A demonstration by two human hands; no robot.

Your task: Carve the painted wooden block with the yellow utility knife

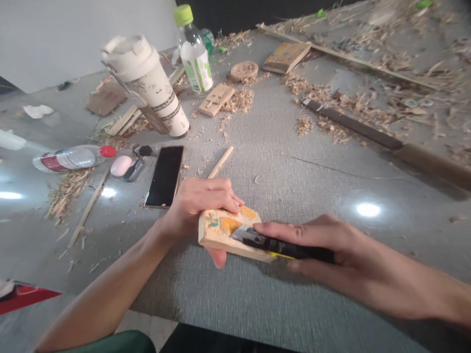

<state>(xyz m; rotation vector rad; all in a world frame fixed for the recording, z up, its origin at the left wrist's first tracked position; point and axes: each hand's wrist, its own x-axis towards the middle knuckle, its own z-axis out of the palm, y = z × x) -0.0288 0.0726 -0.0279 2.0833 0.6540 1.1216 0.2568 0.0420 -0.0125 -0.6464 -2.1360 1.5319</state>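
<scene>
Taking the wooden block as my clock's centre, the phone lies on the grey worktop at ten, with the red-capped bottle on its side farther out. The pale cup stands at eleven, the green-capped bottle near twelve. The thin wooden stick is just past my left knuckles, and the brown-handled tool lies at two among shavings.

The wooden block sits right inside my left grip and at nine from my right; I can't tell if it touches the worktop. My left grip is clamped on it, fingers over the far side, thumb under the near edge. My right grip is wrapped around the black cutter knife, its blade meeting the orange patch.
</scene>
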